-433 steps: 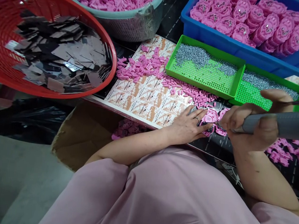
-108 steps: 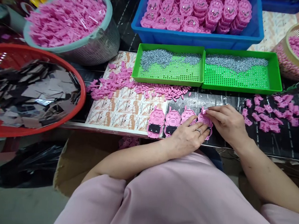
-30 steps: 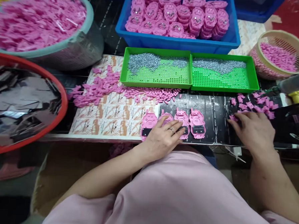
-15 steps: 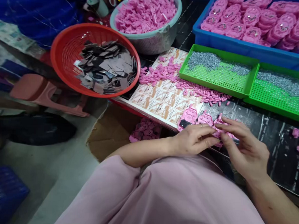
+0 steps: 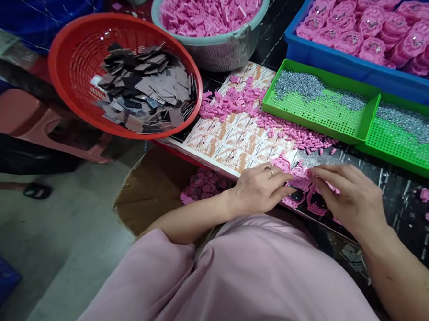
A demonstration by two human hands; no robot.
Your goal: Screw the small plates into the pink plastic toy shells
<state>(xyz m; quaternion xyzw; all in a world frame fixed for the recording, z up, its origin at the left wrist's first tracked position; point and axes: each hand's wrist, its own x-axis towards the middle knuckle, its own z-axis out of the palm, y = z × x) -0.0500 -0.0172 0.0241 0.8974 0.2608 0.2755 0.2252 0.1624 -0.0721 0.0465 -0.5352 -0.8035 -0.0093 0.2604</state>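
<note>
Could knock casings (image 5: 300, 180), right of centre, off the desk (image 5: 406, 201) edge with a stray nudge, or skew them by crowding. See left hand (image 5: 258, 187) half-curled, right hand (image 5: 354, 196) bunched over them; cannot tell any grip.

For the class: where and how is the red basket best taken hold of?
Probably with a two-handed grip on the rim of the red basket, at its left and right ends, coming from the near side. The rim runs round the loose flat pieces, giving an edge to curl under; the teal basket crowds its far right.
</note>
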